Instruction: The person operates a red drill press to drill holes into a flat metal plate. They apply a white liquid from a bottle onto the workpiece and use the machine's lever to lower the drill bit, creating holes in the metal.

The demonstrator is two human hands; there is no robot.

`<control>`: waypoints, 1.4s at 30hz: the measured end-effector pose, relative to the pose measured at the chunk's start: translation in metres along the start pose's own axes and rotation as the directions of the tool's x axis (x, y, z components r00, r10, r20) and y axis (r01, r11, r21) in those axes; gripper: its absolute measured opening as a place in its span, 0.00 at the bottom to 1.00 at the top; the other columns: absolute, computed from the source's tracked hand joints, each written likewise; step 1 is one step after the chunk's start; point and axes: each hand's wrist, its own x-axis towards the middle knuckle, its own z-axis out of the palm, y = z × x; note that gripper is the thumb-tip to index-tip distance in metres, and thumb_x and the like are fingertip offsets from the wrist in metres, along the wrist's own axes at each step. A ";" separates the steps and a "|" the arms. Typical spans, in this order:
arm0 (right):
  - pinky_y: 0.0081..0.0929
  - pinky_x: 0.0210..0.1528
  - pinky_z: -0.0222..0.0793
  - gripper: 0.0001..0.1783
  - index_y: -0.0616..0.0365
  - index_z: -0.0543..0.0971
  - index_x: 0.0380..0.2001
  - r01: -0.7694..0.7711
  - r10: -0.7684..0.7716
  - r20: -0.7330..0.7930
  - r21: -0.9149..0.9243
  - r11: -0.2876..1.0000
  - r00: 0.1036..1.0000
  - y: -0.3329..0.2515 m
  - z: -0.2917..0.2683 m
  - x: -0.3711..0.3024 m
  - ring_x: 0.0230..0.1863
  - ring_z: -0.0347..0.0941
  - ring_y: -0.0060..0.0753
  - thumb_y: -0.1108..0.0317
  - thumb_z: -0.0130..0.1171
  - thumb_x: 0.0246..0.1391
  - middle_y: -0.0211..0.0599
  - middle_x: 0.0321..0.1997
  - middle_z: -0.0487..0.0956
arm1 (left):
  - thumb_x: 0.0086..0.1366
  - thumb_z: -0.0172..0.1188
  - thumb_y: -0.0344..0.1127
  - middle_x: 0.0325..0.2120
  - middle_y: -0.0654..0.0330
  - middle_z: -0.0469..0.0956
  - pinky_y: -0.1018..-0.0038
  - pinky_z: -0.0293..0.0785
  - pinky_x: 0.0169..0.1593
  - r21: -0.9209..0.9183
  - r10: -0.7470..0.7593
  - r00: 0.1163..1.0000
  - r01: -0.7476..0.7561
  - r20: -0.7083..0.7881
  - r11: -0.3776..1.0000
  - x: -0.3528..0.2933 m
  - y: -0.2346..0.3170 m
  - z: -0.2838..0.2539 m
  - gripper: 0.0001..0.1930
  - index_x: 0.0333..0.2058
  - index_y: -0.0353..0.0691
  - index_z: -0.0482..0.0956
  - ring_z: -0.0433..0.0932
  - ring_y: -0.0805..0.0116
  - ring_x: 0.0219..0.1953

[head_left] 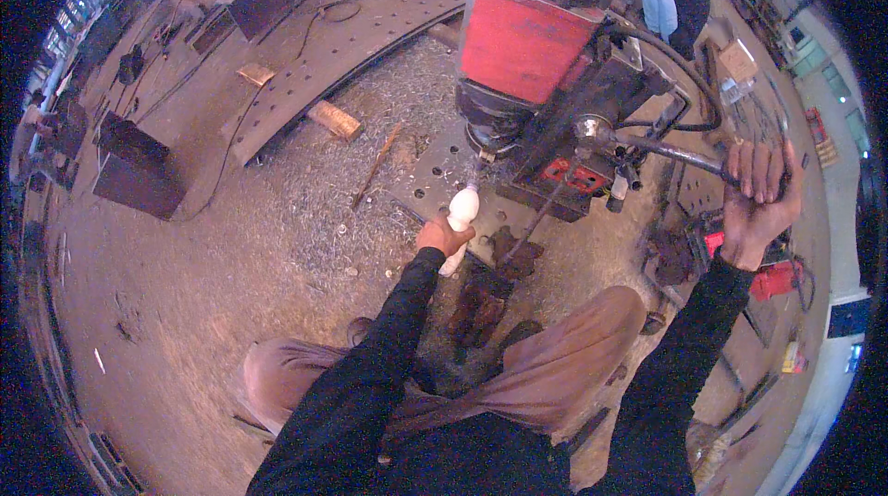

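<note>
Left hand (442,235) squeezes white bottle (460,219) (right hand (757,205) on lever (671,152)).

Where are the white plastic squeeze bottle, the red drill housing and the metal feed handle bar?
white plastic squeeze bottle (462,209): head view, on its upper body.
red drill housing (523,38): head view, on its front panel.
metal feed handle bar (675,154): head view, mid-shaft.

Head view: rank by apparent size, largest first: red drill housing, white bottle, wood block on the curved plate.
1. red drill housing, by far the largest.
2. white bottle, held in the left hand.
3. wood block: close to the bottle in apparent size and farther from the camera, so this order is unsure.
</note>
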 end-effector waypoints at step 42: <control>0.24 0.27 0.53 0.28 0.43 0.54 0.09 0.007 -0.036 -0.275 -0.105 0.994 0.961 -0.001 0.020 -0.005 0.14 0.49 0.20 0.64 0.45 0.64 0.21 0.09 0.52 | 0.45 0.67 0.63 0.37 0.38 0.80 0.55 0.77 0.44 -0.021 0.034 0.997 -0.035 -0.068 0.999 -0.004 -0.003 0.010 0.49 0.53 0.26 0.61 0.81 0.42 0.38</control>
